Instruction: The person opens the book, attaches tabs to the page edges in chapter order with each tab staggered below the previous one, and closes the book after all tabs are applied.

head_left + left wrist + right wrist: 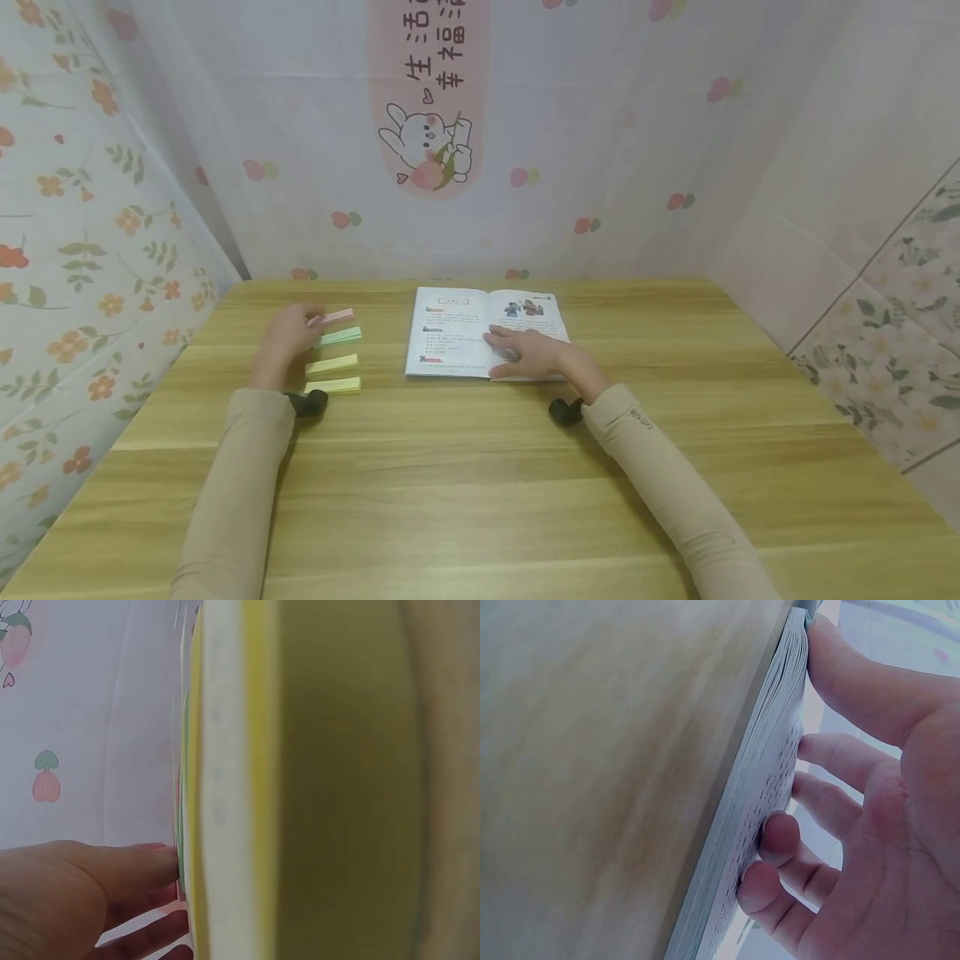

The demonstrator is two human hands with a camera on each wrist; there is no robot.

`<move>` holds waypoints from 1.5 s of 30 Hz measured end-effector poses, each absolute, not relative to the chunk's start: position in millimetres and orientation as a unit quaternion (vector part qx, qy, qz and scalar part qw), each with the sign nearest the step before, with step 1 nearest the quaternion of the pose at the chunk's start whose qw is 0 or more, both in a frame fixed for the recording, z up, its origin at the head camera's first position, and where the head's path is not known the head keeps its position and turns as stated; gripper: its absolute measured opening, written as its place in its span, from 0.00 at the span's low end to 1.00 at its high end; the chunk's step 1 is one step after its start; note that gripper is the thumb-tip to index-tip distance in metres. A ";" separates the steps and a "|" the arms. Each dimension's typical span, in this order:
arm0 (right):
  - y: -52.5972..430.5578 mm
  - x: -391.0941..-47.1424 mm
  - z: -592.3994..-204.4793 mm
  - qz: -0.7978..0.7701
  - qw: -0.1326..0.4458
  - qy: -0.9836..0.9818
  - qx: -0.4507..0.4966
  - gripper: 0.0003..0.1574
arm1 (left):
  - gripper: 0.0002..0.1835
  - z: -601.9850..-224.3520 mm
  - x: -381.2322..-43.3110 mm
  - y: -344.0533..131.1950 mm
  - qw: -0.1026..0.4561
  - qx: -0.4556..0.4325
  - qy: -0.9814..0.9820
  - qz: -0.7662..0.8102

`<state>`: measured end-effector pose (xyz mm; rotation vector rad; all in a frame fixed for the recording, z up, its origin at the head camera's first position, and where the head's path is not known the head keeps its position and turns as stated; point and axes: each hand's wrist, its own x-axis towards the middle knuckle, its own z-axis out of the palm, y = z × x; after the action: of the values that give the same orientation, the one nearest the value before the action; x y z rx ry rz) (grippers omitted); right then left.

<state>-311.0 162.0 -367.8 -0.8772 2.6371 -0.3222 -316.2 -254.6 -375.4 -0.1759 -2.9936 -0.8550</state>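
In the head view, the left hand (288,333) meets the pink sticky-note pad (339,317) on the worktop (450,483), left of the open book (447,337); the green sticky-note pad (343,336) lies near, so a sideways drag could shift it; the right hand (528,354) rests on the book; in the left wrist view, a yellow sticky-note pad (345,780) looms, and I cannot tell whether the fingers pinch; in the right wrist view, the fingers are apart on the page; easing pressure might let it lift.
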 end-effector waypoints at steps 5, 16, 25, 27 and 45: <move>161.5 -309.7 -366.9 -0.117 0.172 0.928 -0.308 0.49 | 0.23 -375.0 -314.5 -257.6 0.013 -0.033 -0.957 -0.288; 161.8 -309.9 -367.2 -0.125 0.167 0.927 -0.313 0.49 | 0.17 -374.3 -311.3 -260.9 0.037 -0.006 -0.962 -0.271; 162.4 -310.9 -368.2 -0.131 0.168 0.922 -0.322 0.50 | 0.14 -375.4 -308.0 -262.0 0.033 -0.006 -0.963 -0.266; 163.1 -311.7 -368.8 -0.130 0.165 0.923 -0.324 0.50 | 0.14 -376.0 -308.8 -261.8 0.033 -0.008 -0.963 -0.266; 166.3 -314.2 -367.8 -0.146 0.147 0.922 -0.326 0.49 | 0.18 -368.2 -309.2 -250.1 0.069 -0.028 -0.949 -0.305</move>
<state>-314.2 166.3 -367.8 -0.9377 2.6545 -0.4211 -309.2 -250.1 -368.2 -0.0847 -2.8585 -0.9197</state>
